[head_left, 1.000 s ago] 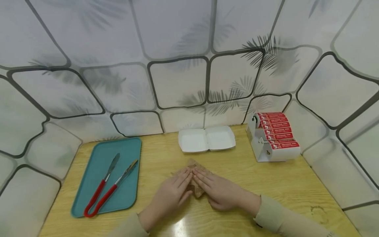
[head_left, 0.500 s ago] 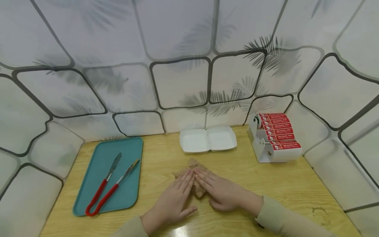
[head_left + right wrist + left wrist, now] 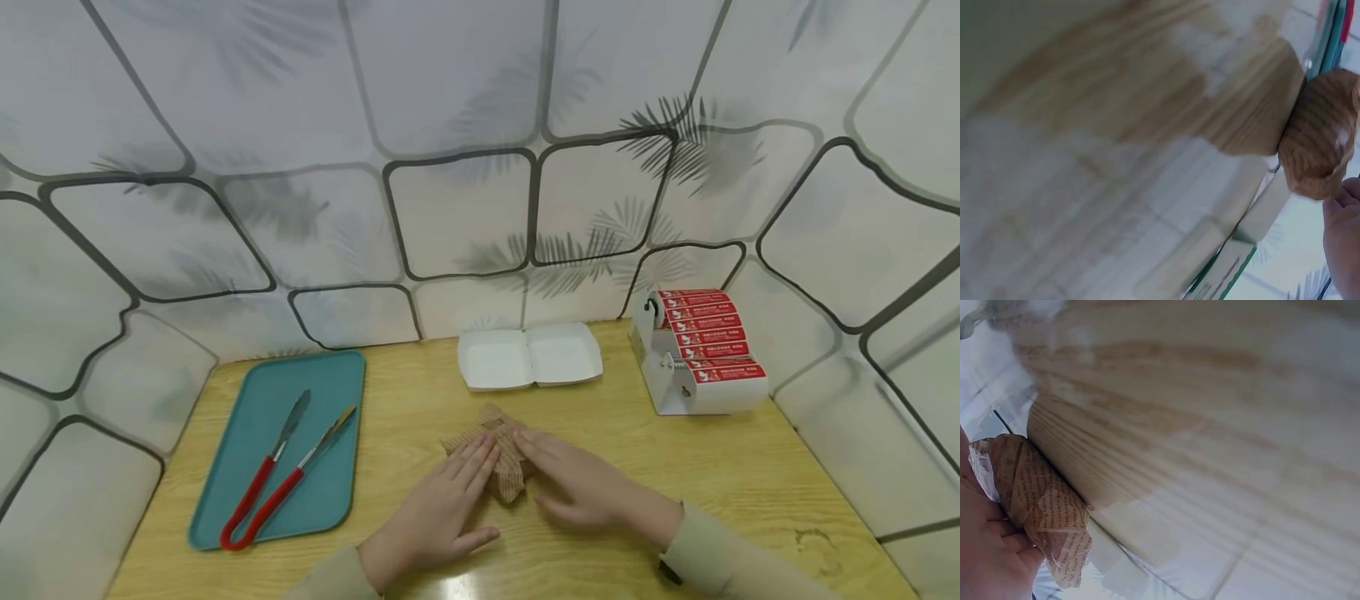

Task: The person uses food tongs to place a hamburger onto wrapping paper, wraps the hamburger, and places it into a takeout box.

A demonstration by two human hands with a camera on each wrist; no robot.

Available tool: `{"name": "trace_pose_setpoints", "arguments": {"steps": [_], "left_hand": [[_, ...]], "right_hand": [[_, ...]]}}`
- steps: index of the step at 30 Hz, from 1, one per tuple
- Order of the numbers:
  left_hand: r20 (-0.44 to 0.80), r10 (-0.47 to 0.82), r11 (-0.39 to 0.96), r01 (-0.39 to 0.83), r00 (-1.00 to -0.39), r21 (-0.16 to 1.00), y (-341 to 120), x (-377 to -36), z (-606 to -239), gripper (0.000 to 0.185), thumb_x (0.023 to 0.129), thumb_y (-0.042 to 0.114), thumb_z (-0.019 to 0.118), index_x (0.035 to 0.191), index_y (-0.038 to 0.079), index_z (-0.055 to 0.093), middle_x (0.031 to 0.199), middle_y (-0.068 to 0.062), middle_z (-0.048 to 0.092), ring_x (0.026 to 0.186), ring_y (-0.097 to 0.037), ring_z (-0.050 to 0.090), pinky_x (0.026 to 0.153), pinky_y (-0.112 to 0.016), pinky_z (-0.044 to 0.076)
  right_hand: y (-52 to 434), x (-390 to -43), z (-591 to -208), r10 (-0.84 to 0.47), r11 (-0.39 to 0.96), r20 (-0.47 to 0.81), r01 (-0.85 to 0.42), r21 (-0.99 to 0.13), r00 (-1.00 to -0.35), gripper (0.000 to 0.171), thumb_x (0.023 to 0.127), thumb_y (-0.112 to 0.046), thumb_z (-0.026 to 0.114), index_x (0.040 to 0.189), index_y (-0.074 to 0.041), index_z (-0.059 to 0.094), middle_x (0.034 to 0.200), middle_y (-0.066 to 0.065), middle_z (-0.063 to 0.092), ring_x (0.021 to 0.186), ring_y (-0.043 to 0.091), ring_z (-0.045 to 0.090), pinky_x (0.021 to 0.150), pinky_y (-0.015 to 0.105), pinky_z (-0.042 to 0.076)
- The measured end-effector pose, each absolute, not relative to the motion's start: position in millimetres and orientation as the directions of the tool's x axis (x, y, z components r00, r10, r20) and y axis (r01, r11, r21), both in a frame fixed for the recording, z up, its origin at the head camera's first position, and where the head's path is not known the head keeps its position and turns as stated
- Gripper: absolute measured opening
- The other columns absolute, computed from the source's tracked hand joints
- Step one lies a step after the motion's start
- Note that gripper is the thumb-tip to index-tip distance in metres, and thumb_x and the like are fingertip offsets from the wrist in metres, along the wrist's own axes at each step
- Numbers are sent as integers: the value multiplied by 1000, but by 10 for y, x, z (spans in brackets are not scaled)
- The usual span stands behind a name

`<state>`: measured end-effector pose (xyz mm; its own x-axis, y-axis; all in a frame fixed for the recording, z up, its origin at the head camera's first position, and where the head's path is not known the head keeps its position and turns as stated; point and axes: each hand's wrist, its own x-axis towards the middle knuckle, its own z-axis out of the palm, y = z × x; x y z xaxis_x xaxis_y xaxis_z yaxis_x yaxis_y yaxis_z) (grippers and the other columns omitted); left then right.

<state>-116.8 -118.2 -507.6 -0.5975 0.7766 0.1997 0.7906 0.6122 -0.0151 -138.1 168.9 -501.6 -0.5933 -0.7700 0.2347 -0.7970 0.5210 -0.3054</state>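
A brown paper wrapper (image 3: 510,477) printed like newsprint lies folded into a packet on the wooden table in front of me. My left hand (image 3: 438,508) rests on the packet's left part with straight fingers, thumb spread toward me. At its right side, the fingertips of my right hand (image 3: 581,483) touch the paper, fingers extended. The left wrist view shows the printed, bulging side of the wrapper (image 3: 1047,494) beside the fingers. From the right wrist, the packet (image 3: 1317,134) looks rounded, with the fingertips at its edge. Whatever the paper encloses is hidden.
An open white takeout box (image 3: 495,360) stands behind the packet. To its right is a label dispenser (image 3: 660,367) with a roll of red labels (image 3: 705,325). On the left, a teal tray (image 3: 330,500) bears red-handled tongs (image 3: 258,492). A patterned wall (image 3: 465,217) borders the table.
Both hands were together over the wrapper. The right hand has shifted right to the packet's edge, uncovering more of the folded paper; the left thumb has spread away from it.
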Motion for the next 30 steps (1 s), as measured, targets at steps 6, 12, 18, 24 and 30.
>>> {"name": "trace_pose_setpoints", "arguments": {"steps": [6, 12, 18, 24, 30], "left_hand": [[172, 778, 617, 786, -604, -36, -1160, -1167, -5060, 99, 100, 68, 56, 164, -3, 32, 173, -19, 30, 161, -32, 32, 131, -40, 32], [175, 782, 615, 787, -598, -57, -1153, -1174, -5073, 102, 98, 72, 56, 163, -4, 33, 173, -20, 31, 161, -33, 32, 131, -40, 33], [162, 778, 621, 782, -607, -54, -1153, -1174, -5091, 104, 99, 74, 53, 165, -3, 30, 174, -20, 28, 162, -32, 30, 132, -40, 29], [155, 776, 626, 778, -612, -61, -1149, -1165, -5088, 104, 99, 74, 53, 165, -3, 31, 174, -20, 29, 162, -32, 31, 132, -40, 30], [158, 778, 624, 777, -608, -82, -1143, -1161, -5069, 104, 98, 75, 54, 164, -3, 33, 173, -20, 31, 161, -32, 33, 131, -40, 33]], "right_hand": [[1859, -1442, -4934, -661, 586, 297, -721, -370, -689, 88, 93, -18, 77, 165, 3, 30, 169, 22, 37, 152, 39, 45, 123, 55, 38], [2109, -1567, -4835, -570, 610, 408, -700, -371, -713, 80, 92, -8, 78, 162, 1, 40, 164, 19, 47, 142, 40, 55, 119, 50, 46], [2370, -1648, -4752, -478, 598, 490, -679, -427, -729, 82, 84, 7, 82, 158, -4, 49, 158, 14, 57, 138, 31, 61, 120, 11, 35], [2633, -1704, -4655, -375, 571, 581, -674, -469, -722, 75, 81, 13, 81, 151, -3, 58, 156, -5, 58, 142, -8, 46, 117, 3, 33], [2884, -1739, -4573, -284, 586, 643, -659, -471, -711, 66, 75, 17, 82, 137, 2, 68, 142, -5, 70, 136, -17, 48, 116, 3, 35]]}}
